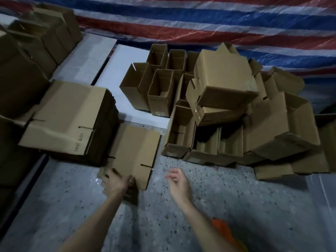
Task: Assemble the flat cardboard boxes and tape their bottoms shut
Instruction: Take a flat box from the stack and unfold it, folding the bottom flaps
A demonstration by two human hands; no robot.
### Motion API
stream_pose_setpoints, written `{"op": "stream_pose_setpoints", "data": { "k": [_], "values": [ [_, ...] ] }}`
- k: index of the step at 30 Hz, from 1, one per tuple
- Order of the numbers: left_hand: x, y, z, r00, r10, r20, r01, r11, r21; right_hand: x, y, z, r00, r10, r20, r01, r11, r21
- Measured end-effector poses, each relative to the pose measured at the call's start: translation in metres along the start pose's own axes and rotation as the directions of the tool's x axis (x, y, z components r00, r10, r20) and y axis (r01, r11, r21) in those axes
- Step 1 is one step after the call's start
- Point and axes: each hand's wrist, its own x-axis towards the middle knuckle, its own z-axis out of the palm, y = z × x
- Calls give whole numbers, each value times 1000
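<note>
Nearest the bottom edge, a scrap of orange cloth (227, 231) showed beside the right forearm, above the speckled floor (245, 206).

Just below centre, the left grip (118, 182) was closed on the near corner of one flat box (133, 151), thumb on top and fingers curled under its edge. That flat box lay low over the floor. Its long axis ran from the grip up the frame, leaning slightly right, and its slotted flap end pointed toward the person. The right grip (177, 180) hung just to the right of it, apart from the cardboard, with fingers loosely spread and holding nothing.

Touching the flat box's left edge, at middle left, sat one tall stack of flat boxes (72, 119). Its sheets were too many and too dark at the edge to count.

To the right of centre stood the assembled boxes (160, 91), mouths upward. About nine could be made out, in three rough rows. A tumbled pile (281, 128) of at least five more lay on their sides against and over them, with one tipped box (223, 77) on top hiding part of the back row.

Between the stack and the upright boxes, white boards (112, 73) lay on the floor. A dark row of boxes (45, 33) filled the upper left. A red, white and blue striped tarp (200, 24) spanned the top of the frame.
</note>
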Motion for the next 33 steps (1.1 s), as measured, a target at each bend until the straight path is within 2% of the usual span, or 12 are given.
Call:
{"op": "stream_pose_setpoints", "data": {
  "k": [2,5,9,12,15,18,21,25,27,29,30,33],
  "values": [
    [18,-9,-13,1000,-11,-12,11,1000,-26,12,5,24,969,166,183,-154,985,-76],
    [46,-19,-30,999,36,39,-31,992,-126,26,11,54,884,336,324,-269,934,-235],
    [64,-22,-48,988,43,146,-21,989,-148,38,12,79,875,360,325,-234,900,-368],
    [60,-18,-59,998,22,52,-22,1000,1,46,7,86,882,372,289,-297,915,-273],
    [34,-6,-71,997,74,12,-74,997,-11,48,11,78,894,389,225,-349,916,-196],
    [-7,5,-80,990,142,28,-139,987,-75,35,16,66,935,301,189,-259,942,-216],
    [-62,16,-80,972,236,12,-233,965,-122,9,16,49,977,107,183,-41,942,-333],
    [-140,24,-62,903,428,41,-416,894,-166,-37,12,27,936,-183,300,300,862,-408],
    [-171,26,-51,869,493,38,-485,864,-136,-60,7,16,933,-281,224,339,897,-283],
    [-195,26,-45,824,565,45,-558,822,-109,-77,12,3,923,-338,182,338,941,30],
    [-205,26,-44,789,614,42,-608,788,-100,-81,17,-5,920,-363,150,353,931,91],
    [-219,15,-46,605,790,-97,-793,587,-165,-90,34,-36,926,-355,129,331,927,175]
  ]
}}
